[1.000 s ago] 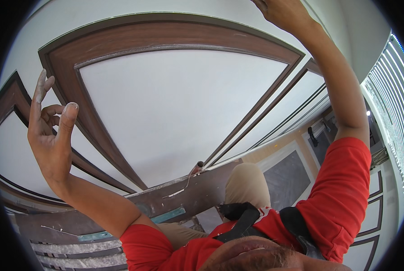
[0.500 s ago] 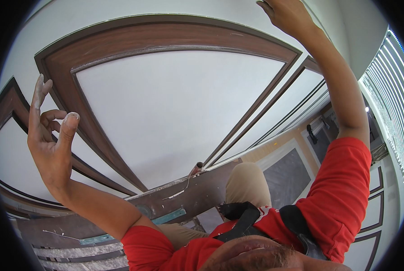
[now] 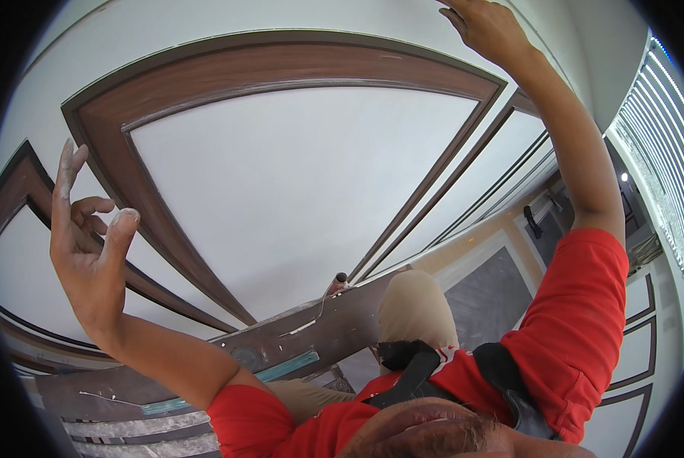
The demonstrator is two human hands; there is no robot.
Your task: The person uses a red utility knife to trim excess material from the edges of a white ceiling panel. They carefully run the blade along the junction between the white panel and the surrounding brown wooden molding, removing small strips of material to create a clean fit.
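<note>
My left hand [image 3: 90,248] is raised at the left, in front of brown moulding on the wall. White dust coats its fingertips and thumb. One finger points up, others bend, and the thumb stands apart with nothing between them. My right hand [image 3: 488,32] reaches high at the upper edge, near the white wall above the large brown frame [image 3: 304,61]. The picture's edge cuts off part of its fingers, so whatever they may hold is hidden. A white panel [image 3: 304,175] fills the frame between my arms.
Below me runs a dark, dusty plank [image 3: 323,324] with a short pipe-like piece [image 3: 337,284] at its far edge. My bent knee [image 3: 414,309] rests close to it. Another brown frame [image 3: 22,172] is at the left; bright striped lights [image 3: 662,145] line the right.
The wall frame and my left hand sit slightly lower in the picture. My right hand has shifted a little, still at the upper edge. Both hands keep nearly the same pose.
</note>
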